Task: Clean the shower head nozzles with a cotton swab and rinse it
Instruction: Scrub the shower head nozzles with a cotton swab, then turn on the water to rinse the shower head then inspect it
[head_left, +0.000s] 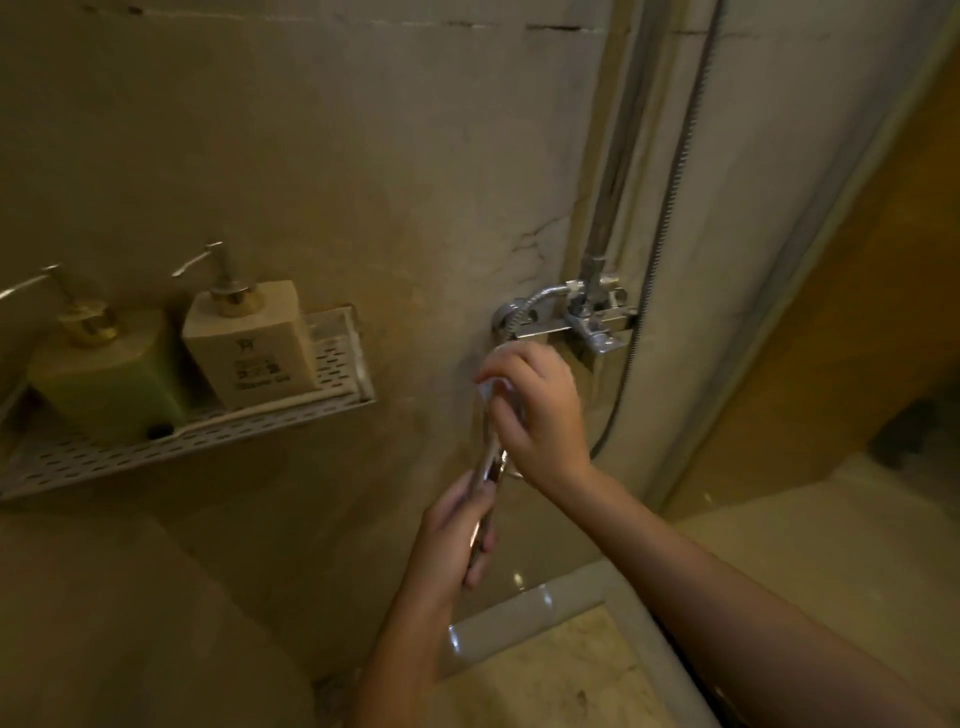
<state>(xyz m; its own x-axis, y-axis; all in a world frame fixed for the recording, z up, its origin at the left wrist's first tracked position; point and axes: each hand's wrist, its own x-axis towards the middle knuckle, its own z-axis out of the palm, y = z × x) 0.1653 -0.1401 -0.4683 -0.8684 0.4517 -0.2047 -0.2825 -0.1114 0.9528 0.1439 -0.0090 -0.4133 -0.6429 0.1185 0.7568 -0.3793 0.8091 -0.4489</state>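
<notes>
A chrome hand-held shower head (488, 462) is held upright in front of the wall, just below the mixer tap. My left hand (457, 525) is shut around its handle. My right hand (535, 410) lies over the head's face at the top, fingers curled and pinched near a pale edge of the head. Whether a cotton swab is between those fingers I cannot tell; the nozzles are hidden under the hand. The view is blurred.
A chrome mixer tap (571, 317) with riser pipe and a metal hose (670, 197) is on the wall right above the hands. A perforated wall shelf (218, 426) at left carries two pump bottles (254, 343). A glass door edge stands at right, a tiled ledge below.
</notes>
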